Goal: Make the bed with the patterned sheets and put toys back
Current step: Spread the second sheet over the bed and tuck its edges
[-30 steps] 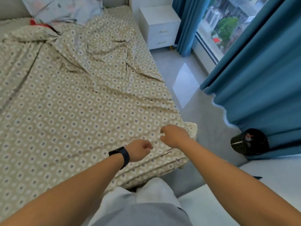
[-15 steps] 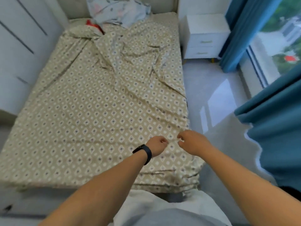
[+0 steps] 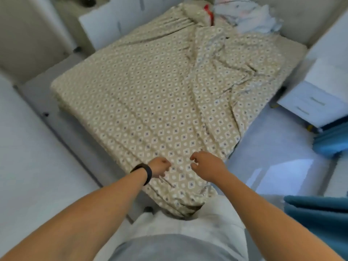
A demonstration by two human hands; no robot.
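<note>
The beige patterned sheet (image 3: pixel 150 102) covers the bed, flat on the left and creased in long folds on the right. At the near foot corner my left hand (image 3: pixel 159 167), with a black wristband, is curled in a fist and pinches the sheet; a crease runs from under its thumb. My right hand (image 3: pixel 206 167) hovers just beside it with loosely curled fingers and nothing between them. A red toy (image 3: pixel 208 10) peeks out at the head of the bed, mostly hidden by the sheet.
A crumpled pale floral blanket (image 3: pixel 246 14) lies at the head end. A white nightstand (image 3: pixel 318 98) stands to the right, with blue curtains (image 3: pixel 329 142) near it. A white surface (image 3: pixel 28 166) runs along the left. Glossy floor (image 3: pixel 273 147) lies right of the bed.
The view has swung left, so the bed now lies diagonally. Both hands stay close together at the foot corner. The right hand's fingers have loosened from the sheet.
</note>
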